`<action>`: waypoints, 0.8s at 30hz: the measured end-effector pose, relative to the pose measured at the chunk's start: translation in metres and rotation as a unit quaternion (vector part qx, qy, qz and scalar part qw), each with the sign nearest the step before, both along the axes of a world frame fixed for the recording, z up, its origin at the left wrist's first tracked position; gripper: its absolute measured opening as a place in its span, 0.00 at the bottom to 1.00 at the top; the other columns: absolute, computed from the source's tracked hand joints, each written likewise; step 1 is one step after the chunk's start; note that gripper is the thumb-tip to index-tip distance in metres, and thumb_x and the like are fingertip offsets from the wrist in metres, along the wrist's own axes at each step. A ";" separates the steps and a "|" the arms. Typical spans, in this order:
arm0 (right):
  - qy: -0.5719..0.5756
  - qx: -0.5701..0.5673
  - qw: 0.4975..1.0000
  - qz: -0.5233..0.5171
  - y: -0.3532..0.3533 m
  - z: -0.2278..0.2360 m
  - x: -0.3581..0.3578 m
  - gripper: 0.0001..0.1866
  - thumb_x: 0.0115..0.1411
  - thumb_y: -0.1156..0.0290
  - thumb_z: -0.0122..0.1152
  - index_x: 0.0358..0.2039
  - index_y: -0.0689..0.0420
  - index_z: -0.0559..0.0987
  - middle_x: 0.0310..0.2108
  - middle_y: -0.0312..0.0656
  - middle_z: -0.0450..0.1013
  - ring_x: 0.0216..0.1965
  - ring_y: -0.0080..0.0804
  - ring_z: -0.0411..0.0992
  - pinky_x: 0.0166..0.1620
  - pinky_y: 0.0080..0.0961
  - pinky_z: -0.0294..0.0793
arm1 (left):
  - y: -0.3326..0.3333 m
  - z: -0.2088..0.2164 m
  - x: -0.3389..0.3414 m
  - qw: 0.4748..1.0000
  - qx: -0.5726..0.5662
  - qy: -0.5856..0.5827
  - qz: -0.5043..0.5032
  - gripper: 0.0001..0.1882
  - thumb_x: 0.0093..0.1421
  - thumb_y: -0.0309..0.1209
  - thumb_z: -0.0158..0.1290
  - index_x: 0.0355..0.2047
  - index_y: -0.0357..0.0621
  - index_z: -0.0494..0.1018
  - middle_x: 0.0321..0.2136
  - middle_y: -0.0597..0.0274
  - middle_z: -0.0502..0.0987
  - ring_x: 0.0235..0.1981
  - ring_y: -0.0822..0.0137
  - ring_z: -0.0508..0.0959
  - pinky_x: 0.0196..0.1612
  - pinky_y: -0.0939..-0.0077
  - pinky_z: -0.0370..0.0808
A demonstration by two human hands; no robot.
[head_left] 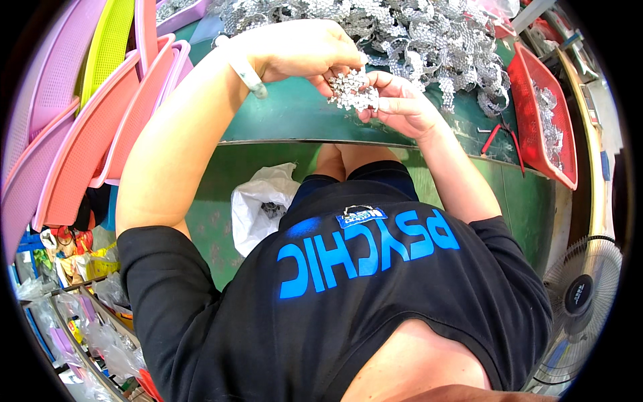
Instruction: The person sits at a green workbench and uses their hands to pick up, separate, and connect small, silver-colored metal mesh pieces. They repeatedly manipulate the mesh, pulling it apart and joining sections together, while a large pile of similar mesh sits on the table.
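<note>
A cluster of small silver metal pieces (353, 91) is held between both hands above the near edge of the green table (288, 117). My left hand (311, 57), with a pale bangle at the wrist, has its fingers closed at the cluster's upper left side. From the right, my right hand (405, 106) pinches the cluster between thumb and fingers. Just beyond the hands lies a large heap of silver perforated metal strips (429, 50). Some fingertips are partly hidden behind the cluster.
Red-handled pliers (502, 139) lie right of the hands, beside a red basket (570, 171) with silver pieces. Stacked coloured baskets (87, 147) crowd the left. An open white bag (249, 214) stands below the table edge; a fan (579, 295) is at lower right.
</note>
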State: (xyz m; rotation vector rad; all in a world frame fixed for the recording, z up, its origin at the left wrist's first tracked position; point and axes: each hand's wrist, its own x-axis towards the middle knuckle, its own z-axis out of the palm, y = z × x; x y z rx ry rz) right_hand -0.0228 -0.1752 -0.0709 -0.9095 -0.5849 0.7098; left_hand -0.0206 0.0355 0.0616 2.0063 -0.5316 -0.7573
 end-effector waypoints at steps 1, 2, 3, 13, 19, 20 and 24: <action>0.000 -0.003 1.000 -0.002 0.000 0.000 0.000 0.20 0.51 0.71 0.60 0.45 0.62 0.69 0.35 0.43 0.72 0.34 0.28 0.70 0.40 0.23 0.69 | 0.000 0.000 0.001 1.000 0.001 0.005 -0.008 0.20 0.59 0.39 0.49 0.43 0.34 0.72 0.34 0.55 0.75 0.33 0.71 0.75 0.36 0.80 0.75; 0.001 -0.006 1.000 -0.006 0.000 0.000 0.001 0.20 0.51 0.72 0.60 0.45 0.62 0.69 0.34 0.43 0.72 0.34 0.28 0.70 0.40 0.23 0.69 | 0.000 -0.001 0.003 1.000 0.003 0.010 -0.017 0.19 0.59 0.37 0.49 0.43 0.34 0.72 0.34 0.56 0.76 0.33 0.72 0.75 0.35 0.81 0.75; 0.001 -0.009 1.000 -0.010 0.000 -0.001 0.001 0.20 0.51 0.72 0.60 0.45 0.62 0.69 0.34 0.43 0.72 0.34 0.28 0.70 0.40 0.23 0.69 | 0.001 -0.002 0.004 1.000 0.005 0.016 -0.026 0.18 0.59 0.35 0.48 0.44 0.34 0.71 0.34 0.57 0.76 0.32 0.73 0.75 0.35 0.81 0.75; -0.008 -0.017 1.000 -0.017 0.000 0.004 -0.002 0.20 0.52 0.72 0.59 0.46 0.61 0.69 0.33 0.42 0.72 0.35 0.27 0.71 0.40 0.24 0.69 | 0.004 -0.008 0.008 0.998 0.038 -0.018 -0.044 0.17 0.57 0.28 0.46 0.46 0.33 0.70 0.36 0.61 0.76 0.33 0.77 0.75 0.36 0.85 0.74; -0.011 -0.021 0.999 -0.029 -0.001 0.001 -0.001 0.20 0.51 0.72 0.60 0.45 0.61 0.69 0.33 0.41 0.72 0.35 0.27 0.71 0.40 0.24 0.69 | 0.002 -0.008 0.007 0.998 0.026 -0.016 -0.046 0.17 0.58 0.27 0.46 0.47 0.33 0.69 0.37 0.60 0.76 0.35 0.76 0.75 0.37 0.84 0.74; -0.010 -0.020 0.999 -0.027 -0.001 0.002 -0.001 0.20 0.51 0.72 0.61 0.45 0.61 0.69 0.33 0.41 0.72 0.35 0.27 0.71 0.40 0.24 0.69 | 0.003 -0.009 0.007 0.999 0.025 -0.018 -0.045 0.17 0.58 0.28 0.46 0.47 0.33 0.69 0.37 0.60 0.76 0.35 0.76 0.75 0.37 0.84 0.74; -0.009 -0.021 0.999 -0.027 -0.002 0.003 -0.002 0.20 0.51 0.72 0.61 0.44 0.61 0.70 0.33 0.41 0.72 0.35 0.28 0.71 0.40 0.24 0.69 | 0.002 -0.009 0.008 0.999 0.023 -0.017 -0.045 0.17 0.58 0.28 0.46 0.47 0.32 0.69 0.37 0.59 0.76 0.36 0.75 0.75 0.37 0.83 0.75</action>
